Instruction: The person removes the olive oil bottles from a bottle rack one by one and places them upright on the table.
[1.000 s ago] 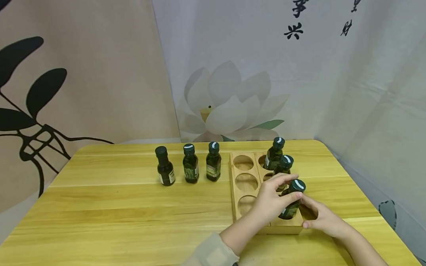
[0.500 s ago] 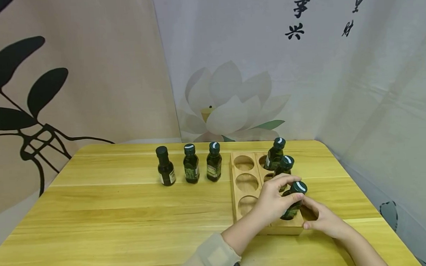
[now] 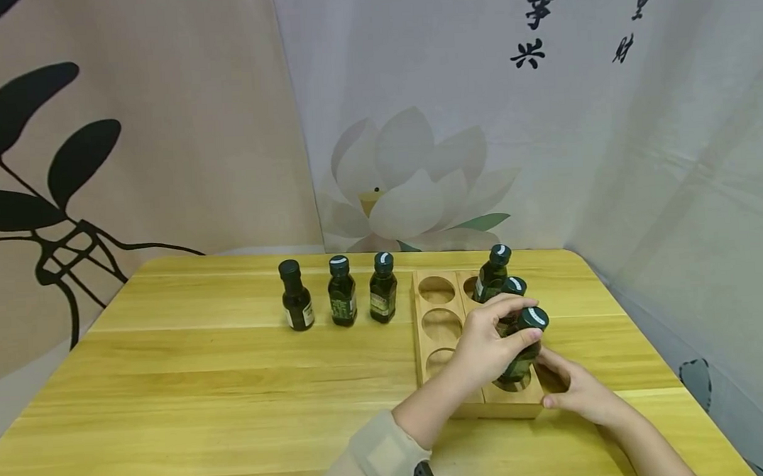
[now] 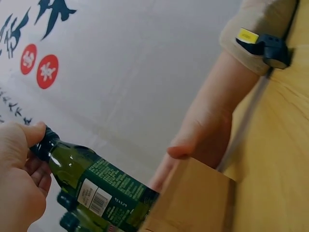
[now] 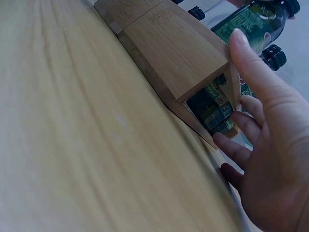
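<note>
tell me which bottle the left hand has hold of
The nearest bottle, at the right front hole of the wooden rack: the left hand grips it near its cap. The two bottles behind it and three on the table aren't gripped.

Curtained-off spot, room type unclear: printed cloth hangings [image 3: 205,153] behind wooden table [image 3: 222,401]

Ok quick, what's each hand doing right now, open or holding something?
Left hand: closed, holding a green bottle by its top end.
Right hand: open, fingers relaxed, touching the wooden rack.
</note>
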The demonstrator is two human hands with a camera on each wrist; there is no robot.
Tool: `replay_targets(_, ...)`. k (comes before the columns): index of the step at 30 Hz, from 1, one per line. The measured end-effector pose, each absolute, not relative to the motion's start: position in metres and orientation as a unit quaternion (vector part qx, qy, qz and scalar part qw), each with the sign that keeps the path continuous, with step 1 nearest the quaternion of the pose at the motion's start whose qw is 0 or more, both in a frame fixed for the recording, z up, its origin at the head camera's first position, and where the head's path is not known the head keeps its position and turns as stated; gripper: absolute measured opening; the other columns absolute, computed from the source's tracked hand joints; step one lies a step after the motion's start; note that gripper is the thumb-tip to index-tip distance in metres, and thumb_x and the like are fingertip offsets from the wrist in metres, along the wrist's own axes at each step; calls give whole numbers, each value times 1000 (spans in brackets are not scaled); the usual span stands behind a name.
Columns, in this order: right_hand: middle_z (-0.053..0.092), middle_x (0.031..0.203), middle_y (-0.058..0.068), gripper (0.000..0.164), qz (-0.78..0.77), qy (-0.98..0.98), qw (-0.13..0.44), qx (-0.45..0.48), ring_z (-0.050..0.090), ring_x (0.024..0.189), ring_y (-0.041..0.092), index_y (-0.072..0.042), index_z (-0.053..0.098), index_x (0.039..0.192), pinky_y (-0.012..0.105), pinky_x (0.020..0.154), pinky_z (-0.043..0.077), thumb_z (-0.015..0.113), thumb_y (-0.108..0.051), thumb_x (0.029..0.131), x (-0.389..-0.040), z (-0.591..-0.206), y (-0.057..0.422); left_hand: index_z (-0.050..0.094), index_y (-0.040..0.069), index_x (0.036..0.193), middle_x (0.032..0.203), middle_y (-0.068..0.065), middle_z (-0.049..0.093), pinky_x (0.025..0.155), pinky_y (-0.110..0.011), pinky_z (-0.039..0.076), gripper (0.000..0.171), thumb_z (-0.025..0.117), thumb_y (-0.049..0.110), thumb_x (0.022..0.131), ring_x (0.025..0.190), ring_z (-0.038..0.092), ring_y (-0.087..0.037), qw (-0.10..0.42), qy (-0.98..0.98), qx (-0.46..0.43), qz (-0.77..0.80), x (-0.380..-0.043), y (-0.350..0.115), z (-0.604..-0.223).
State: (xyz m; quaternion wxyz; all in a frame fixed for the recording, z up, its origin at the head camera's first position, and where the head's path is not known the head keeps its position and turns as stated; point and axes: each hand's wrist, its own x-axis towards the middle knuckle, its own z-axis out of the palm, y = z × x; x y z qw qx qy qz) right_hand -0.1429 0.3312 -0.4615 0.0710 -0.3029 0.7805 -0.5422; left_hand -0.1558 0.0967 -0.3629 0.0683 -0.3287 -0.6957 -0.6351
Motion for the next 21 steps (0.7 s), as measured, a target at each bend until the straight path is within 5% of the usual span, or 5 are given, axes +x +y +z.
replay_targets(5,29,139,42,85,-533,791,68,-294,35,127,-2,17,19,144,14,101,28,69,-27,90,-143,-460,331,66,5,120,119,1,61,87,-22,48,35,72,9,86,108,55,-3,90,-692,-333,-635,-156,92,-351)
replay_targets(11,32,139,40,84,-522,805,57,-276,34,125,-5,14,24,144,11,99,26,73,-24,87,-141,-459,330,66,7,119,117,1,61,84,-24,50,33,71,8,87,102,57,-6,80,-670,-327,-661,-154,84,-333)
replay_targets(21,31,152,-5,79,-524,798,62,-290,35,129,4,-11,27,152,17,101,28,69,-34,90,-140,-456,329,65,3,119,119,-4,61,79,-22,52,33,70,5,87,100,60,-7,95,-664,-338,-661,-157,69,-314)
